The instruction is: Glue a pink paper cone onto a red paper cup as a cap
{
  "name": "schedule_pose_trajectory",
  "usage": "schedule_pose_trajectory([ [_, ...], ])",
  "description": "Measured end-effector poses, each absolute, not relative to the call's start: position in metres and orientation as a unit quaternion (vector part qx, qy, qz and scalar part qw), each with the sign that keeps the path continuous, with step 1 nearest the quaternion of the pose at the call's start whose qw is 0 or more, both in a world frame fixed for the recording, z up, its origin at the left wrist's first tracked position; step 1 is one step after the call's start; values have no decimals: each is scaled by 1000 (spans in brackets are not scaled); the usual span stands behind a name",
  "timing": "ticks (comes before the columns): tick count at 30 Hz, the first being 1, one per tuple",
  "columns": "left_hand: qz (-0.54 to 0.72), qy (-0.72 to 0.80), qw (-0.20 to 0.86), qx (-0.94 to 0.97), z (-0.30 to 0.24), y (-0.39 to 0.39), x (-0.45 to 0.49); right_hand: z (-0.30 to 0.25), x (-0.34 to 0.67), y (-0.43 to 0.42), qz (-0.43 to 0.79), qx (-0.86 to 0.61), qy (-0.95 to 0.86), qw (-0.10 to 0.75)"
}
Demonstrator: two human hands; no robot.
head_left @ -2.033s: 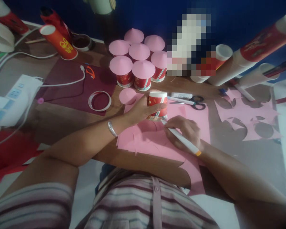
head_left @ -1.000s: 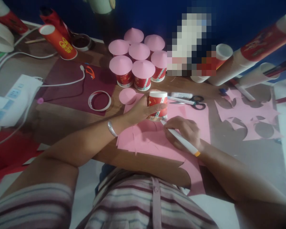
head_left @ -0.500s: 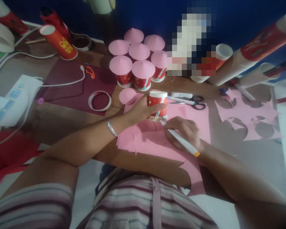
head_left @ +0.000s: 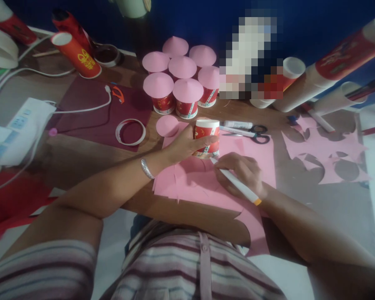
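Observation:
A red and white paper cup (head_left: 207, 132) stands upside down on a pink paper sheet (head_left: 253, 154) in the middle of the table. My left hand (head_left: 184, 146) is wrapped round the cup's side and holds it down. My right hand (head_left: 242, 173) grips a white pen (head_left: 237, 183) with an orange end, its tip touching the paper at the cup's base. A cut pink paper circle (head_left: 167, 125) lies just left of the cup.
Several cups capped with pink paper cones (head_left: 181, 79) stand behind. Scissors (head_left: 253, 132) and a marker (head_left: 237, 124) lie right of the cup. A tape ring (head_left: 130, 131), a power strip (head_left: 18, 129), pink offcuts (head_left: 328, 152) and cardboard tubes (head_left: 331, 66) surround the work area.
Almost nothing differs; the pen's tip has crept very slightly along the cup's base while my left hand stays put.

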State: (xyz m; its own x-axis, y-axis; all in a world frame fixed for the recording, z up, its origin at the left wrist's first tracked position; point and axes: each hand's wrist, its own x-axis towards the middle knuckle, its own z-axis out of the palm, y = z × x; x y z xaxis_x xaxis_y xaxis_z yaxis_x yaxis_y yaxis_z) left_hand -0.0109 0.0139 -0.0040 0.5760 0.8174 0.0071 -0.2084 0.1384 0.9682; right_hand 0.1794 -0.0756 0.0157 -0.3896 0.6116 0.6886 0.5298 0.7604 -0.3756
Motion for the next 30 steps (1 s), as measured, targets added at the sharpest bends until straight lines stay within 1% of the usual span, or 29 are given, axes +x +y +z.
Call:
schedule_pose_trajectory([
  [13,365,268,719,528,-5,13,-12,15,180,-76,49,-343,-834,428],
  [30,361,279,716,528,-3,13,-12,17,179,-76,49,-352,-831,429],
])
